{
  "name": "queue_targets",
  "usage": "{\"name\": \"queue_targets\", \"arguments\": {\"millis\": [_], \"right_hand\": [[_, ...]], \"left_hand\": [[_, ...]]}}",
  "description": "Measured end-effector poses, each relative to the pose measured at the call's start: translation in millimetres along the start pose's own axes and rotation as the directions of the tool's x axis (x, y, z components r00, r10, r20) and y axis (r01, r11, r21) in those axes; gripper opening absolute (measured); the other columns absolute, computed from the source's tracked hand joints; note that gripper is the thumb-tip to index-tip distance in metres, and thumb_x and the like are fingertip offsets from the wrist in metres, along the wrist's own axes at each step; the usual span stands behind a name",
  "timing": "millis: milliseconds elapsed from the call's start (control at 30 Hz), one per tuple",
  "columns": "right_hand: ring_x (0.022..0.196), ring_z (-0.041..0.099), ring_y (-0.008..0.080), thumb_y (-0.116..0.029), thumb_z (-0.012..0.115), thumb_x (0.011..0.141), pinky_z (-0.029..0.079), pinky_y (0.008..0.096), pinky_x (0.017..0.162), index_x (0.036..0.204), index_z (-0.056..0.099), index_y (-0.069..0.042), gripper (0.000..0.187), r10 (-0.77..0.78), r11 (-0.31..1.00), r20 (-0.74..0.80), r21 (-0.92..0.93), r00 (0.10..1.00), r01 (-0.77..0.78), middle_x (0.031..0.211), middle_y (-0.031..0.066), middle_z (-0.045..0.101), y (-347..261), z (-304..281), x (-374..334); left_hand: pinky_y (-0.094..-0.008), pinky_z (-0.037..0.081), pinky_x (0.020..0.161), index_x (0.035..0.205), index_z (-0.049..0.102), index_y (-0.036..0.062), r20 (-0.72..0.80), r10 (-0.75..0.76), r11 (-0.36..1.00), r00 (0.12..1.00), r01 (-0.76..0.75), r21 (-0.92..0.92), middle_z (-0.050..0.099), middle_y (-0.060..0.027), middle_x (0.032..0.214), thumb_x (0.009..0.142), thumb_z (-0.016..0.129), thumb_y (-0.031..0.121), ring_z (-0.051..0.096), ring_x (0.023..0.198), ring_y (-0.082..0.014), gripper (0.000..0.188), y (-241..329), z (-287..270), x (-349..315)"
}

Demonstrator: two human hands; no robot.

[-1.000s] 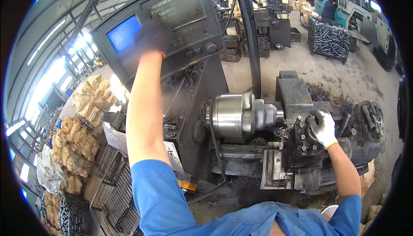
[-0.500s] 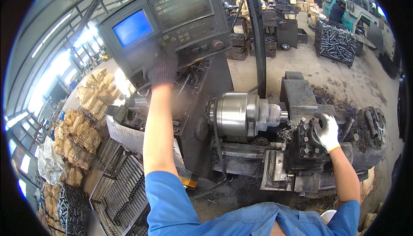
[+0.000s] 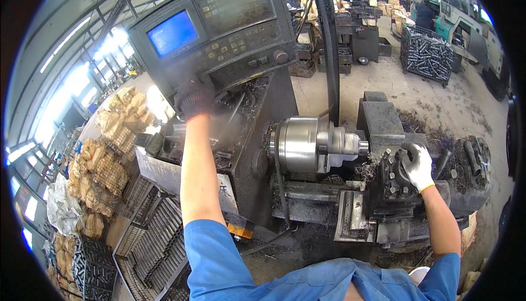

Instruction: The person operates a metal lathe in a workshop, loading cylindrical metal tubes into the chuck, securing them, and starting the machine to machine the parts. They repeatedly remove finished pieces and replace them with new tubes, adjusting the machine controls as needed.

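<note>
My left hand, in a dark glove, hovers at the lower edge of the lathe's control panel. Its fingers are smeared and partly lost against the dark metal, so their pose is unclear. On the right, my right hand in a white glove curls round a dark part of the bolted tool post. Between the hands, a shiny steel chuck faces right. Stepped jaws and a short bright end stick out from it toward the tool post.
Metal chips lie round the lathe bed. A dark upright post rises behind the chuck. At lower left is a rack of rods, beside wrapped bundles. A mesh crate of metal parts and a person are at far right.
My left hand has moved down and slightly left, away from the panel's keys. The chuck jaws look sharper and show a different outline. My right hand stays on the tool post.
</note>
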State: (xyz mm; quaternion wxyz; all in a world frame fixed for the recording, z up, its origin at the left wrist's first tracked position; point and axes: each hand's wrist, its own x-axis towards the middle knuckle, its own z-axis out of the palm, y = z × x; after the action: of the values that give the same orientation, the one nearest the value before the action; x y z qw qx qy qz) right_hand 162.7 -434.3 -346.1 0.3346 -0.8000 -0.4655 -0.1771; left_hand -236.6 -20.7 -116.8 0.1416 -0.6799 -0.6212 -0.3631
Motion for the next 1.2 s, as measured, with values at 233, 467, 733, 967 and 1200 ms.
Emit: {"name": "queue_targets", "arguments": {"millis": [233, 467, 733, 967, 1200], "right_hand": [[0.104, 0.070, 0.0390, -0.021, 0.079, 0.089, 0.055, 0.0461, 0.094, 0.105, 0.078, -0.007, 0.021, 0.004, 1.000, 0.009, -0.022, 1.000, -0.003, 0.104, 0.0159, 0.078, -7, -3, 1], [0.100, 0.070, 0.0402, -0.024, 0.077, 0.090, 0.055, 0.0482, 0.092, 0.105, 0.078, -0.007, 0.023, -0.001, 1.000, -0.006, -0.010, 1.000, 0.001, 0.101, 0.0180, 0.077, -7, -3, 0], [0.091, 0.071, 0.0416, -0.023, 0.070, 0.090, 0.054, 0.0507, 0.088, 0.102, 0.078, -0.009, 0.020, -0.036, 0.999, -0.004, 0.012, 0.999, 0.036, 0.093, 0.0174, 0.076, -4, -5, 1], [0.091, 0.073, 0.0392, -0.029, 0.074, 0.086, 0.056, 0.0478, 0.092, 0.105, 0.080, -0.010, 0.027, -0.015, 0.997, 0.005, -0.072, 1.000, 0.015, 0.089, 0.0175, 0.077, -1, 4, 1], [0.092, 0.074, 0.0383, -0.033, 0.072, 0.088, 0.055, 0.0488, 0.097, 0.103, 0.081, -0.012, 0.026, 0.027, 0.999, -0.031, 0.020, 0.999, -0.026, 0.089, 0.0155, 0.078, 1, -11, -2]], "left_hand": [[-0.0671, 0.062, 0.083, 0.151, 0.053, 0.0131, -0.060, 0.391, 0.920, 0.919, -0.390, 0.026, 0.032, -0.0118, 0.173, 0.107, 0.051, 0.050, 0.054, 0.146, -0.0375, 0.057, 57, 23, -16], [-0.0614, 0.056, 0.103, 0.145, 0.060, 0.0152, -0.047, 0.408, 0.910, 0.912, -0.410, -0.057, 0.028, -0.0176, 0.176, 0.102, 0.059, 0.043, 0.066, 0.130, -0.0466, 0.051, 94, 40, 20], [-0.0565, 0.051, 0.107, 0.143, 0.058, 0.0042, 0.052, 0.371, 0.905, 0.927, -0.349, -0.244, 0.054, -0.0328, 0.154, 0.103, 0.058, 0.049, 0.064, 0.129, -0.0504, 0.061, 96, 59, 31], [-0.0491, 0.056, 0.093, 0.127, 0.071, 0.0121, 0.371, 0.754, 0.647, 0.542, -0.516, -0.561, 0.075, -0.0133, 0.124, 0.096, 0.074, 0.032, 0.071, 0.114, -0.0391, 0.037, 132, 53, -195], [-0.0367, 0.057, 0.083, 0.132, 0.069, 0.0133, 0.817, 0.576, 0.128, -0.018, 0.989, -0.069, 0.074, -0.0016, 0.119, 0.102, 0.069, 0.027, 0.071, 0.102, -0.0196, 0.034, 161, 170, -439]]}}
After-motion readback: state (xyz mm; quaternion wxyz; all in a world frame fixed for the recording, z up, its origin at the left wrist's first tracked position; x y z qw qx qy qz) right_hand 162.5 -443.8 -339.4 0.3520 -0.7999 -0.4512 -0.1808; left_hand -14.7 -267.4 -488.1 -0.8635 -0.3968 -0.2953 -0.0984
